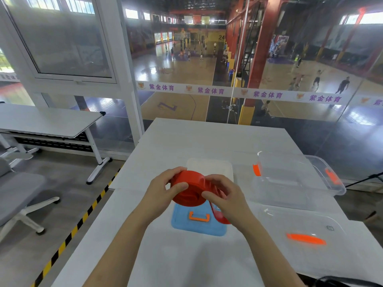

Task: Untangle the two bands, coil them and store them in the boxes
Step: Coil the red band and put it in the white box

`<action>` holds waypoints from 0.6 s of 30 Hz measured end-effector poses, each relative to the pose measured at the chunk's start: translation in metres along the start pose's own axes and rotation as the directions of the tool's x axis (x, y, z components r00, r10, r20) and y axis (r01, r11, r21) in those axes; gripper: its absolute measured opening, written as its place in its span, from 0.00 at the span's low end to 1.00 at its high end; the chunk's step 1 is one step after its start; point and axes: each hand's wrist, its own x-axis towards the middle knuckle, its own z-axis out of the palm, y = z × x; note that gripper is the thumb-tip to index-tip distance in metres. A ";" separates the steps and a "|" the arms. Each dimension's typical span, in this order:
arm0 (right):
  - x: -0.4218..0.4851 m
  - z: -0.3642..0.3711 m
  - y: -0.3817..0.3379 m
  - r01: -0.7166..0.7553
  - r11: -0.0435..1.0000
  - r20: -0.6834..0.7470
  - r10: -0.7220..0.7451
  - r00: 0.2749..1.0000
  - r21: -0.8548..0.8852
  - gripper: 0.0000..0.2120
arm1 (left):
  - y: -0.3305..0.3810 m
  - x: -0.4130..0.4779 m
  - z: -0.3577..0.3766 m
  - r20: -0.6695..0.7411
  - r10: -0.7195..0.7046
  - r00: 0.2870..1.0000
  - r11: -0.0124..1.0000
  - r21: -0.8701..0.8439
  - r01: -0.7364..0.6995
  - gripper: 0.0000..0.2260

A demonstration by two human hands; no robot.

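1. The left hand point(163, 189) holds a coiled red band point(187, 192) above the white surface point(182, 257); its fingers curl over the coil's far rim and its thumb presses on the near face, so its grip is closed on the coil.
2. The right hand point(224, 196) meets the coil from the right, its thumb and fingers pinching the band where the loose tail leaves the roll; this grip is closed on the band too.
3. The uncoiled tail of the red band hangs from under the right hand, toward the surface.
4. Directly below the hands lies a blue lid point(199, 220) with an orange handle, flat on the surface.
5. Beyond the hands, partly hidden by them, sits a white box point(211, 167).
6. To the right stands a clear plastic box point(294, 179) with orange latches, open at the top; nothing shows inside it.
7. Nearer on the right lies a clear lid point(300, 228) with an orange handle, flat on the surface, just beside the clear box.
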 end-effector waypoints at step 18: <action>0.003 -0.008 0.005 0.057 0.995 -0.060 -0.052 0.997 0.084 0.14 | -0.002 0.004 0.004 0.034 -0.048 0.998 0.979 -0.199 0.054 0.20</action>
